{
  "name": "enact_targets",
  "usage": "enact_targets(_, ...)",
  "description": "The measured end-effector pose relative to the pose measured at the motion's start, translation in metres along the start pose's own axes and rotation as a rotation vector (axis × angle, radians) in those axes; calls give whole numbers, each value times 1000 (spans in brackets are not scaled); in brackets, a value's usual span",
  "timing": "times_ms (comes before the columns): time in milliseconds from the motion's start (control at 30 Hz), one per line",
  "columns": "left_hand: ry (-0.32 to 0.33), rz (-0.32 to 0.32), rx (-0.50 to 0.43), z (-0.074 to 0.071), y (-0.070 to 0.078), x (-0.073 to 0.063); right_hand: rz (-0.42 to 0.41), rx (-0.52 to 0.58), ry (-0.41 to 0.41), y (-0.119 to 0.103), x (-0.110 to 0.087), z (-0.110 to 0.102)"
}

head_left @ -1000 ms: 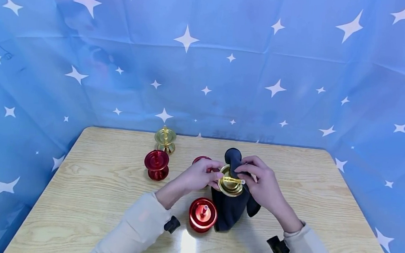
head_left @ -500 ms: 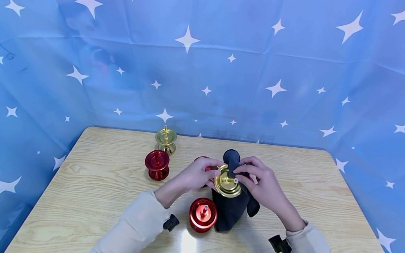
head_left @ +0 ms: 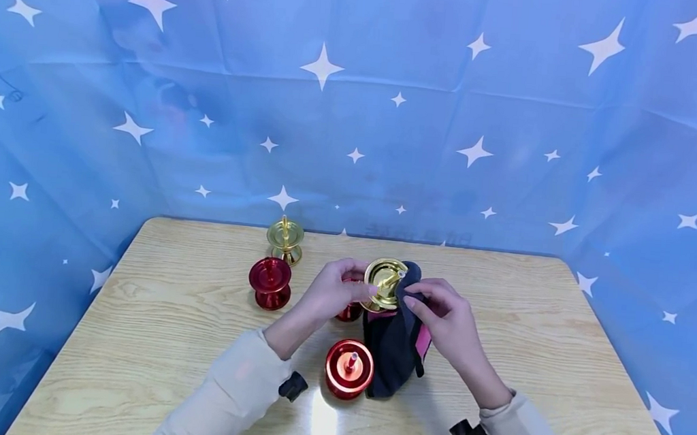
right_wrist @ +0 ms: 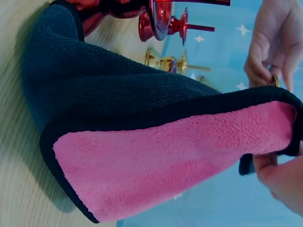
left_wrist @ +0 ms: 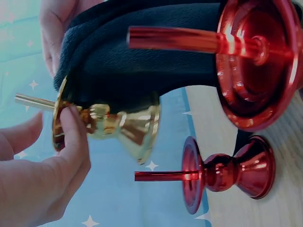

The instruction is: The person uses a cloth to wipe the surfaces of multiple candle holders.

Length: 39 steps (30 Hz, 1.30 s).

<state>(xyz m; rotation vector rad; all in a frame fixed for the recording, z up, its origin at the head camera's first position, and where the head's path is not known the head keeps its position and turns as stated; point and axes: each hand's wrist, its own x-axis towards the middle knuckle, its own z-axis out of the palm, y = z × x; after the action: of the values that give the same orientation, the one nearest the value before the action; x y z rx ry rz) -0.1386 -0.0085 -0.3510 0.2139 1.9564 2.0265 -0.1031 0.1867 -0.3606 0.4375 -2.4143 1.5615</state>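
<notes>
My left hand point(head_left: 325, 296) holds a shiny gold candle holder point(head_left: 381, 275) by its dish, thumb and fingers at the rim. In the left wrist view its thin tube points left and the flared foot of the gold candle holder point(left_wrist: 139, 135) hangs in the air. My right hand point(head_left: 449, 321) pinches the upper edge of a dark cloth point(head_left: 396, 351), held against the gold dish. The right wrist view shows the pink underside of the cloth point(right_wrist: 175, 163) with its black border, and part of the right hand point(right_wrist: 284, 182). The cloth's lower end rests on the table.
A red candle holder point(head_left: 348, 374) stands just left of the cloth's lower end. Another red candle holder point(head_left: 349, 312) is partly hidden behind my left hand. Farther left stand a red candle holder point(head_left: 269, 283) and a gold candle holder point(head_left: 285, 240). A starry blue curtain point(head_left: 357, 109) surrounds the table.
The gold candle holder has turned and moved up and left with my left hand. My right hand has shifted slightly down, and the cloth has swung, showing its pink side.
</notes>
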Motion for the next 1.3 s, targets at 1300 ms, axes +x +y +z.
enact_targets(1300,-118,-36,-86,-14,5,-1,-372,-159,-89,-5,17,-30)
